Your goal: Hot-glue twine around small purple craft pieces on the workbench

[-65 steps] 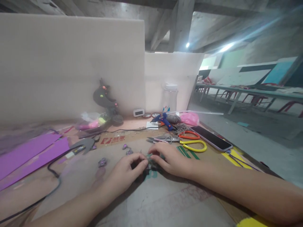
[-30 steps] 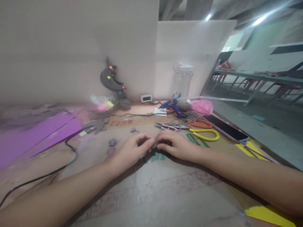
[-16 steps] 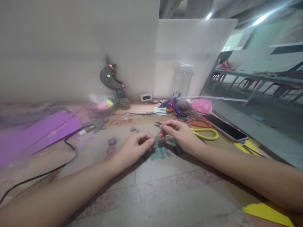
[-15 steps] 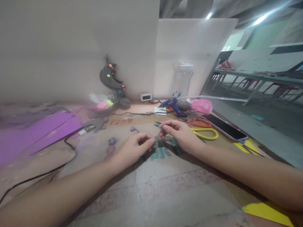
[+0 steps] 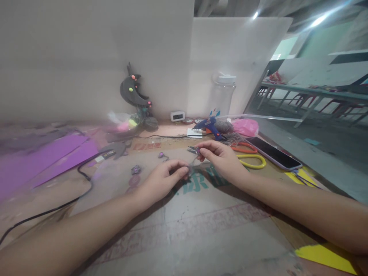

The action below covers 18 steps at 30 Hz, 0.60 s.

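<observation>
Over the cardboard (image 5: pixel 161 153), my right hand (image 5: pixel 222 161) pinches a small purple bead-like piece (image 5: pixel 197 151) between thumb and fingertips. A thin grey yarn (image 5: pixel 193 161) runs down from it to my left hand (image 5: pixel 165 178), whose thumb and forefinger are closed on the yarn's other end. Two similar purple-and-grey pieces lie left of my hands: one with a yarn tail (image 5: pixel 161 155), and a flower-like one (image 5: pixel 136 169). Behind my right hand are pliers or scissors tips (image 5: pixel 192 149), partly hidden, near a yellow handle (image 5: pixel 253 161) and an orange handle (image 5: pixel 244 148).
A blue glue gun (image 5: pixel 208 125) rests at the back beside grey yarn (image 5: pixel 223 126) and a clear bottle (image 5: pixel 223 96). A phone (image 5: pixel 273 153) lies to the right. A black cable (image 5: pixel 83 174), purple sheets (image 5: pixel 66 157) and a dark crescent ornament (image 5: pixel 130 90) are on the left.
My right hand has lifted slightly up and away from my left, bringing the purple piece and the yarn between the hands into clearer view. My left hand has hardly moved.
</observation>
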Each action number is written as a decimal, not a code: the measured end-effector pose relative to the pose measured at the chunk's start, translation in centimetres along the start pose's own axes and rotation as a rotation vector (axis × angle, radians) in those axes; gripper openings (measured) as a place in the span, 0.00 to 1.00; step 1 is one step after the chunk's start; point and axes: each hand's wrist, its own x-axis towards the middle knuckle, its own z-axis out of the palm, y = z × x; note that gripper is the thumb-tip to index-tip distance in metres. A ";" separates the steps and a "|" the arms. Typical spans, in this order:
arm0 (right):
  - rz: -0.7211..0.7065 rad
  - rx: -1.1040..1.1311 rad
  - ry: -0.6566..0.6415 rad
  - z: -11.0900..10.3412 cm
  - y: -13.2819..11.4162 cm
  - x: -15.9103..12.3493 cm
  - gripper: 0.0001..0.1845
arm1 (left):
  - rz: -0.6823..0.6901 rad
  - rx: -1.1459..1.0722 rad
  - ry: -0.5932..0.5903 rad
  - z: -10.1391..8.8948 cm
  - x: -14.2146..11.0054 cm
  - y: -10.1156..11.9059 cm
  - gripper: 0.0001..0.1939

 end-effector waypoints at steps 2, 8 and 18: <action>-0.006 -0.077 -0.006 -0.4 0.6 0.3 0.11 | -0.006 -0.021 0.017 0.0 0.1 -0.2 0.13; -0.076 -0.463 -0.171 -1.4 2.6 0.7 0.12 | -0.048 -0.027 0.040 0.0 0.1 -0.1 0.13; -0.197 -0.775 0.075 -5.6 3.3 3.8 0.10 | -0.030 0.019 0.057 0.0 0.0 0.1 0.11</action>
